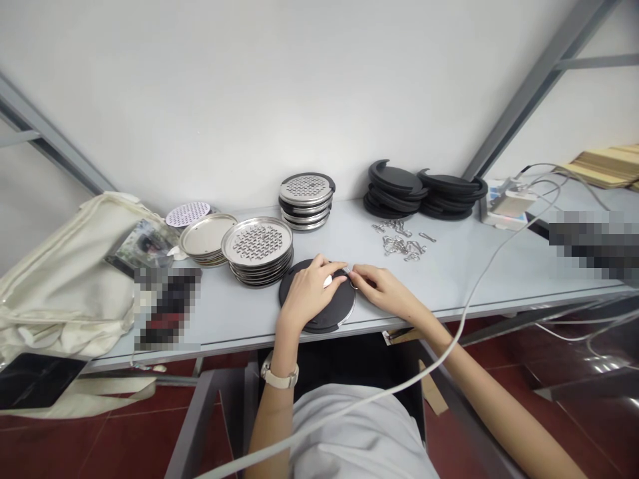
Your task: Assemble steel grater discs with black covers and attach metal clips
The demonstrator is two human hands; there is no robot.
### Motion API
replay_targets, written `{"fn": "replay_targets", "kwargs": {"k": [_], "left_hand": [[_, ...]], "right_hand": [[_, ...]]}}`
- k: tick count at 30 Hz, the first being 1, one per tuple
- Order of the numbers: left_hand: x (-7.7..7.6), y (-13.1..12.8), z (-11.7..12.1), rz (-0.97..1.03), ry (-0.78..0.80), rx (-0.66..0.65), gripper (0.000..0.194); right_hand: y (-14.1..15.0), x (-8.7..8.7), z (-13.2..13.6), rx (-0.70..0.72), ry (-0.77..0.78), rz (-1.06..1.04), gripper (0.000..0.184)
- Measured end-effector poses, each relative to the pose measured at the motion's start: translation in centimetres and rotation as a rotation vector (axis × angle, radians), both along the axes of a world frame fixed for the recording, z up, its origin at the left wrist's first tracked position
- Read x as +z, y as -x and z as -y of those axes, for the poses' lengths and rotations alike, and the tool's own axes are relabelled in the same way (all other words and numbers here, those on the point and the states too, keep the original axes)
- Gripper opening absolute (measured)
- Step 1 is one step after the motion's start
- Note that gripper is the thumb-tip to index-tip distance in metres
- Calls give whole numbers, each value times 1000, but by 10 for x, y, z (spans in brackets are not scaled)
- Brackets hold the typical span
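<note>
My left hand [312,293] rests on a black round disc [324,316] at the table's front edge, its thumb and forefinger closed at the disc's right rim. A thin silver line shows along the lower right rim. From the right, my right hand [382,291] pinches a small metal clip [347,269] at that rim, right beside the left fingertips. A small white patch [327,281] shows between my left thumb and forefinger; I cannot tell what it is. Loose metal clips [399,245] lie in a pile beyond my right hand.
Stacked metal grater discs [257,243] and plain metal discs [207,236] stand left, near a cream bag [64,266]. Black-rimmed grater discs [307,199] stand behind. Black covers [397,186] are piled back right, by a power strip [506,203]. A white cable [469,293] crosses in front.
</note>
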State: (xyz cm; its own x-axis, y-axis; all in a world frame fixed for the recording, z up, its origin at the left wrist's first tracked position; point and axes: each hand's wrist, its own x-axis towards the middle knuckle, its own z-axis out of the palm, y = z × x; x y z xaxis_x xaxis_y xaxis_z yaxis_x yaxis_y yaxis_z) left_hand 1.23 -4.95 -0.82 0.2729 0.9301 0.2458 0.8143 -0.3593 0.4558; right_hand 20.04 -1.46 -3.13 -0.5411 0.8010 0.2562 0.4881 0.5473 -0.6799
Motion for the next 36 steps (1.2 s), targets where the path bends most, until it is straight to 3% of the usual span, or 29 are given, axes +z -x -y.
{"fn": "replay_targets", "kwargs": {"k": [27, 36], "left_hand": [[2, 0, 0, -7, -11, -22, 30], [3, 0, 1, -16, -11, -25, 31]], "right_hand": [[-1, 1, 0, -85, 47, -37, 32], [-2, 1, 0, -35, 36, 16, 31]]}}
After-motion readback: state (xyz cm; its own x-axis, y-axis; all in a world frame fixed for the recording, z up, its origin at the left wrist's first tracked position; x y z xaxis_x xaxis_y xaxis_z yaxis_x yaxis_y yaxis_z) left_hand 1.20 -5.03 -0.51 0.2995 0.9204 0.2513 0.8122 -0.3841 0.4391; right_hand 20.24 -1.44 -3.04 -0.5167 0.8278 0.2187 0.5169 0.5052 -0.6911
